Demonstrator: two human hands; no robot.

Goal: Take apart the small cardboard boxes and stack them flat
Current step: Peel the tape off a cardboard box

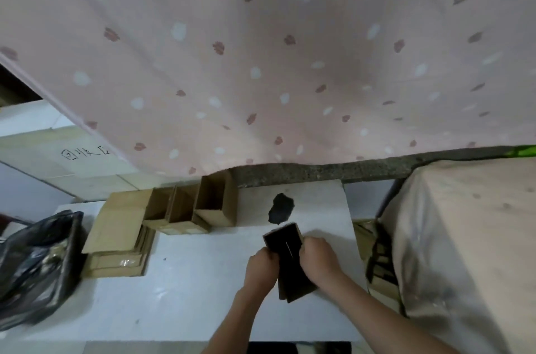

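A small cardboard box (pixel 285 240), dark inside, is held above the white table (pixel 185 290) near its right side. My left hand (pixel 261 265) grips its left wall and my right hand (pixel 317 258) grips its right wall, fingers curled over the edges. At the table's back stand three open small boxes (pixel 191 206) in a row. To their left lies a stack of flattened boxes (pixel 121 237).
A black plastic bag (pixel 37 263) sits at the table's left end. A dark patch (pixel 280 208) marks the table behind the held box. A pink spotted cloth (pixel 261 63) hangs behind, and a cloth-covered block (pixel 464 252) stands to the right.
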